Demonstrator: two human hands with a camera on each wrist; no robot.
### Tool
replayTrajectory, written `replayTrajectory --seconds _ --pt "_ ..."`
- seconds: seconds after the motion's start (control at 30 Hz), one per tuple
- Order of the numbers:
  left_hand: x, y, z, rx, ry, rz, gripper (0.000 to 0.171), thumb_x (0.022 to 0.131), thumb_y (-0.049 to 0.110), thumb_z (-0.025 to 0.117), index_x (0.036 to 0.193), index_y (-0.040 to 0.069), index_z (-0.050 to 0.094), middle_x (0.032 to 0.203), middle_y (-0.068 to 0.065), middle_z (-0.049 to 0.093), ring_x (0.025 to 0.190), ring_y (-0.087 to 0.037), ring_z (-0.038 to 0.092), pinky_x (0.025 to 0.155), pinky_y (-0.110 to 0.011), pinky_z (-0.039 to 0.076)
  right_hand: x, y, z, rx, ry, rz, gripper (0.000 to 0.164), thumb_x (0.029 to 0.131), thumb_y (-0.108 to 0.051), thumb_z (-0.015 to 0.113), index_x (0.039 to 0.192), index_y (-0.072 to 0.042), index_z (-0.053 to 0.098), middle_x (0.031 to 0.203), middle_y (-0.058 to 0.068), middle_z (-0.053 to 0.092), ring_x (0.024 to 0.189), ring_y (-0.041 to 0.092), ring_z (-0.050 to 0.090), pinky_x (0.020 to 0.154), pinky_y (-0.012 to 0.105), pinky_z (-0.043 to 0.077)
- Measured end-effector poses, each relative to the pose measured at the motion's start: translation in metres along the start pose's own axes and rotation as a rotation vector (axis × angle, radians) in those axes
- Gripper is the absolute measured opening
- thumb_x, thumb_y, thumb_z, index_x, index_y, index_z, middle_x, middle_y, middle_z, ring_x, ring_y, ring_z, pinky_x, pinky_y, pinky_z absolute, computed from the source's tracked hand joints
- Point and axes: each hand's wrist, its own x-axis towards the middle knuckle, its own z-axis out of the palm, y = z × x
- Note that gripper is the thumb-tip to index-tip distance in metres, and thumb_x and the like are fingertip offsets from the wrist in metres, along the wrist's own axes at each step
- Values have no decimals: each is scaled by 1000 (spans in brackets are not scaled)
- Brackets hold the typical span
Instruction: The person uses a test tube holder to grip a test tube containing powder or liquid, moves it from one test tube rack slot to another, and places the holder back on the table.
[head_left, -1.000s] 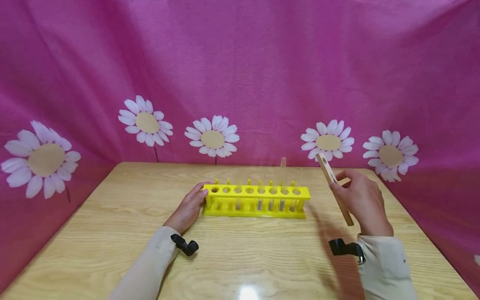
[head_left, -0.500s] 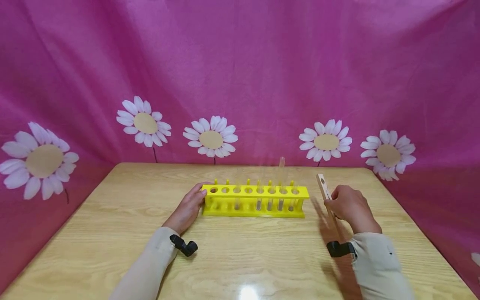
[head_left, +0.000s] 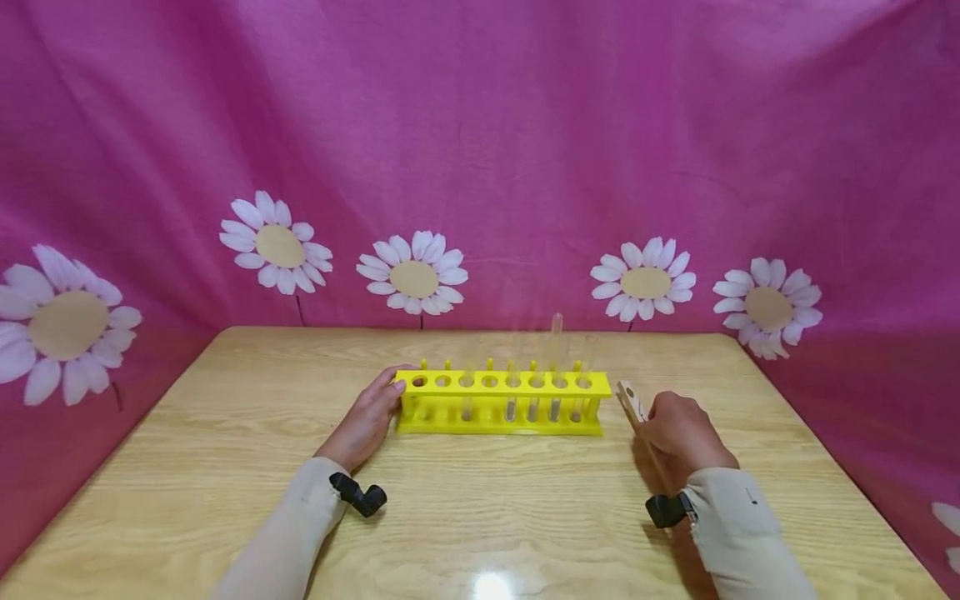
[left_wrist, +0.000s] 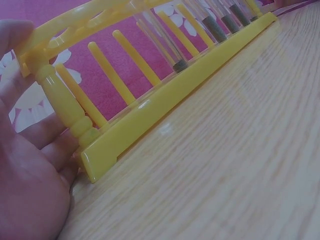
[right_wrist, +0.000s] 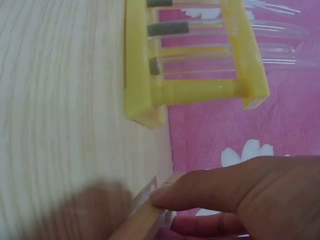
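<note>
A yellow test tube rack (head_left: 498, 428) stands on the table, holding several clear test tubes. Dark grey matter lies at the bottom of tubes, seen in the left wrist view in one test tube (left_wrist: 167, 47). One slim test tube (head_left: 557, 327) rises above the others. My left hand (head_left: 367, 421) grips the rack's left end, thumb on its top bar and fingers behind the end post (left_wrist: 62, 102). To the right of the rack, my right hand (head_left: 686, 433) pinches a wooden test tube holder (head_left: 631, 402), low over the table. Its lower part is mostly hidden.
The wooden table (head_left: 480, 508) reaches back to a magenta curtain (head_left: 510, 150) with white flowers. A black wrist camera (head_left: 358, 493) is strapped to the left sleeve, another wrist camera (head_left: 670, 510) to the right.
My right hand has brought the wooden test tube holder down and left, close to the table and the rack's right end. The left hand still holds the rack.
</note>
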Motion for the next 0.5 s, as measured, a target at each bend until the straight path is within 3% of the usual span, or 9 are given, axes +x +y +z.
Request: replayTrajectory --seconds 0.5 --pt "-4 -1 -1 -11 -19 44 43 103 27 43 138 2 40 144 -15 34 139 -29 24 114 -46 9 2 3 4 16 -48 69 14 83 -6 66 90 6 62 73 13 53 66 26 50 54 30 42"
